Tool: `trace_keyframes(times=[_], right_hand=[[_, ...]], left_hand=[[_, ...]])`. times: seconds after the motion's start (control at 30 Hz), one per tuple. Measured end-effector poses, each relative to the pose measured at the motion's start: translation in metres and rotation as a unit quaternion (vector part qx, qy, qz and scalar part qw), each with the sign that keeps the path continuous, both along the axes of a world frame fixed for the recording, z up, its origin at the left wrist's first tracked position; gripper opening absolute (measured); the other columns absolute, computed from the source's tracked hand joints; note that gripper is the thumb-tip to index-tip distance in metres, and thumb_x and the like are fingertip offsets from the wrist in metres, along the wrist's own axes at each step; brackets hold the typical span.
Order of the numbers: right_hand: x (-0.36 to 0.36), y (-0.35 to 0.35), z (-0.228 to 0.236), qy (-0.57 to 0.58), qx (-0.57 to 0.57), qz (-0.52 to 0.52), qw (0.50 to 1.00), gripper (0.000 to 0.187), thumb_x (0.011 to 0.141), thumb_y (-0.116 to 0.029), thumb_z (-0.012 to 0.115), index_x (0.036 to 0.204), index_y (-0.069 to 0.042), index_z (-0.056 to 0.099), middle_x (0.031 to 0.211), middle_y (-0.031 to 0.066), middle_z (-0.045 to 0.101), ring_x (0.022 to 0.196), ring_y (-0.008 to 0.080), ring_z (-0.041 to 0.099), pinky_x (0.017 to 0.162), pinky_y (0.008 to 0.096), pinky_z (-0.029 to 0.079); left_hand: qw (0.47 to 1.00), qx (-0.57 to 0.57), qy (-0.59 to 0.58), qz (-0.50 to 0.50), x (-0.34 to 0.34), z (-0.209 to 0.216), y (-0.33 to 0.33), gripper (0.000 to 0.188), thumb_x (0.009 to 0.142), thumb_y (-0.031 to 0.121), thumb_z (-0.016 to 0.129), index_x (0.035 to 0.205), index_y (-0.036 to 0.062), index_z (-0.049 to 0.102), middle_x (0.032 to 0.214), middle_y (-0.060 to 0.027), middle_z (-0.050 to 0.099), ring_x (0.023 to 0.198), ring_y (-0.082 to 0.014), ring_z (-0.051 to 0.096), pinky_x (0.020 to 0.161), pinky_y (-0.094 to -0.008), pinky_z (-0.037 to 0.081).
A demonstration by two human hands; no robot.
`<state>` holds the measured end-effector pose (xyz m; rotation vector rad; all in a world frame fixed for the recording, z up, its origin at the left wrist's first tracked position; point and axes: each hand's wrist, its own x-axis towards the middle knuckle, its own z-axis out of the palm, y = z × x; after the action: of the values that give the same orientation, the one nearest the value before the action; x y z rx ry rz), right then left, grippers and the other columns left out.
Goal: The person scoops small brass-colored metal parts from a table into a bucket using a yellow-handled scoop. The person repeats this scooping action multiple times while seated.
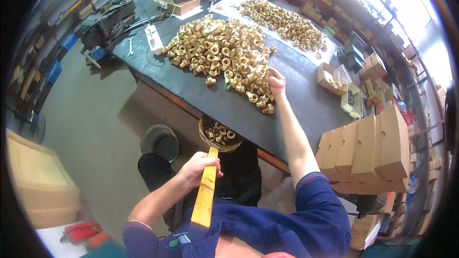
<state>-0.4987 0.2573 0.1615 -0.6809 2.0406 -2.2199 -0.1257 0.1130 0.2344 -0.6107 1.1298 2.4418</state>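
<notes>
Lying heaped: brass fittings (pixel 224 50), on the table (pixel 308 110). Right hand (pixel 276 85) at their edge, fingers curled; any pinch we cannot tell. Left hand (pixel 196 168): fingers wrapped round a wooden bar (pixel 205 193). Careless sweeping, we judge, could push pieces off.

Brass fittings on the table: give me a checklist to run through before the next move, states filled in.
1. Left hand closed around the yellow strip: ok.
2. Strip joined to the wicker basket: cannot tell.
3. Whole basket rim in view: not ok, table covers part.
4. Right hand at the brass fittings: ok.
5. Right hand holding a fitting: cannot tell.
6. Bare table between fittings and near edge: ok.
</notes>
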Motion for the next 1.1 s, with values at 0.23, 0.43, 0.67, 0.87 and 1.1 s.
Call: trace_keyframes(times=[0.23, 0.43, 0.67, 0.87, 1.1], right_hand=[[0.037, 0.016, 0.014, 0.017, 0.045, 0.056, 0.997, 0.051, 0.06, -0.001, 0.035, 0.109, 0.004, 0.049, 0.098, 0.0075, 0.055, 0.085, 0.0117, 0.053, 0.071, 0.0194, 0.042], [0.058, 0.008, 0.023, 0.012, 0.034, 0.021, 0.999, 0.051, 0.057, 0.004, 0.035, 0.105, 0.004, 0.052, 0.098, 0.0079, 0.055, 0.088, 0.014, 0.051, 0.081, 0.0216, 0.038], [0.058, 0.011, 0.008, 0.18, 0.082, -0.009, 0.98, 0.047, 0.057, 0.004, 0.037, 0.1, 0.003, 0.055, 0.097, 0.0067, 0.056, 0.084, 0.0114, 0.052, 0.071, 0.0186, 0.041], [0.095, 0.003, 0.013, 0.115, 0.106, -0.061, 0.986, 0.037, 0.057, -0.002, 0.047, 0.092, -0.006, 0.06, 0.092, 0.0072, 0.057, 0.088, 0.0159, 0.053, 0.079, 0.0235, 0.039], [0.156, -0.01, 0.01, 0.198, 0.196, -0.213, 0.937, 0.028, 0.058, -0.012, 0.061, 0.086, -0.009, 0.061, 0.092, 0.0062, 0.057, 0.079, 0.0219, 0.054, 0.072, 0.0284, 0.042]], left_hand=[[1.0, 0.013, -0.023, 0.017, 0.009, -0.004, 0.0, 0.014, 0.07, 0.007, 0.053, 0.076, -0.0044, 0.05, 0.062, -0.0102, 0.054, 0.055, -0.0193, 0.057, 0.055, -0.0296, 0.05], [1.0, 0.018, -0.024, -0.004, 0.01, -0.007, 0.002, 0.014, 0.069, 0.009, 0.054, 0.076, -0.0038, 0.05, 0.063, -0.0097, 0.053, 0.056, -0.0179, 0.056, 0.057, -0.0295, 0.051], [0.999, 0.042, -0.012, 0.001, 0.001, -0.006, 0.01, 0.011, 0.069, 0.006, 0.054, 0.062, -0.0028, 0.053, 0.059, -0.011, 0.053, 0.053, -0.0201, 0.055, 0.056, -0.0301, 0.048], [1.0, 0.026, 0.011, -0.011, 0.001, -0.01, 0.01, 0.014, 0.07, 0.01, 0.053, 0.072, -0.0038, 0.052, 0.064, -0.0108, 0.054, 0.057, -0.0186, 0.055, 0.061, -0.0312, 0.05], [1.0, 0.024, 0.006, -0.008, -0.001, -0.005, 0.01, 0.013, 0.07, 0.01, 0.054, 0.067, -0.003, 0.053, 0.063, -0.0105, 0.054, 0.057, -0.0187, 0.055, 0.059, -0.0315, 0.05]])
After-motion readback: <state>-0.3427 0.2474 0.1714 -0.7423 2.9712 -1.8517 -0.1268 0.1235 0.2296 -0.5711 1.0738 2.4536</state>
